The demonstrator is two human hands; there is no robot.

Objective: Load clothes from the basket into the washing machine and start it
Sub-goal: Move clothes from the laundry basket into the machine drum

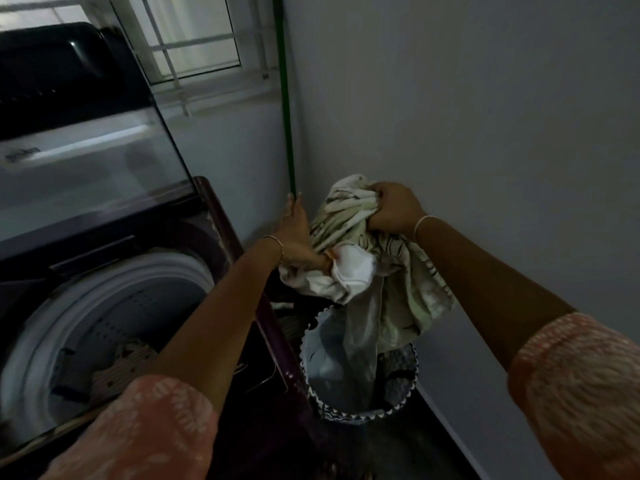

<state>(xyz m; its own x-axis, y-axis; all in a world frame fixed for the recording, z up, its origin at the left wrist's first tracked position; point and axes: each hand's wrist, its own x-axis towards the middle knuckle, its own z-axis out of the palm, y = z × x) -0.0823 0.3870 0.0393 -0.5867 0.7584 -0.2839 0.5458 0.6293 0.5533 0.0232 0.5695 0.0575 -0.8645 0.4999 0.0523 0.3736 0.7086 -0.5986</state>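
Note:
A pale cream cloth with dark line print (391,271) hangs bunched above the round laundry basket (311,379), which stands on the floor to the right of the washing machine. My right hand (391,209) grips the cloth's top in a fist. My left hand (298,237) lies against its left side, fingers extended upward and thumb pressed into the fabric. The top-loading washing machine (221,209) stands at left with its lid (79,140) raised. Its white drum (104,313) holds a few dark and dotted clothes (117,368).
A green pole (285,98) stands upright in the corner just behind my left hand. The grey wall (485,116) runs close along the right. A barred window (194,39) sits above the machine. More dark clothes lie in the basket.

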